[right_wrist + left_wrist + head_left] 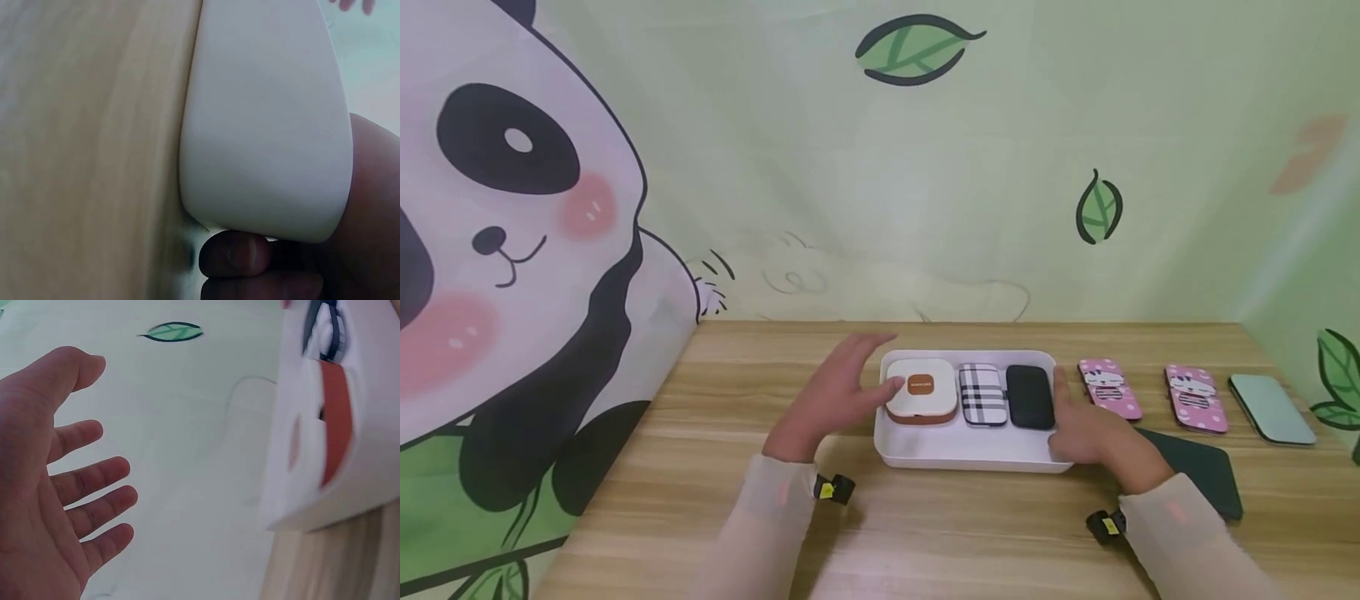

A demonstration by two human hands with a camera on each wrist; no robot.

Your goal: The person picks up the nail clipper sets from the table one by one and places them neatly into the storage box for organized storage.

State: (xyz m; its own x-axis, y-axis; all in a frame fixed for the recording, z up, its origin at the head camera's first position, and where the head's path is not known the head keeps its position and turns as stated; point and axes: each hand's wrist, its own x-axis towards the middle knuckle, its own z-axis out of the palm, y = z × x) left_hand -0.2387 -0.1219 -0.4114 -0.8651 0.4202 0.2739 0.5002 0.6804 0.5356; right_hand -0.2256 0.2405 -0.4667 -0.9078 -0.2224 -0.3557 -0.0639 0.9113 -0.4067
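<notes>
A white rectangular tray (970, 450) lies on the wooden table. In it, left to right, sit a square white case with a brown base (934, 404), a black-and-white checked case (983, 396) and a black case (1030, 398). My right hand (1097, 433) grips the tray's right end; in the right wrist view, curled fingers (240, 255) lie against its outer end wall. Over the tray's left end my left hand (838, 396) hovers with fingers extended. The left wrist view shows that palm holding nothing, apart from the tray wall (387, 444).
Two pink patterned cases (1108, 389) lie right of the tray, with a pale mint case (1272, 408) beyond them. A dark green flat item (1206, 475) is partly hidden by my right forearm. Behind the table (925, 542) hangs a green panda-print backdrop (775, 167).
</notes>
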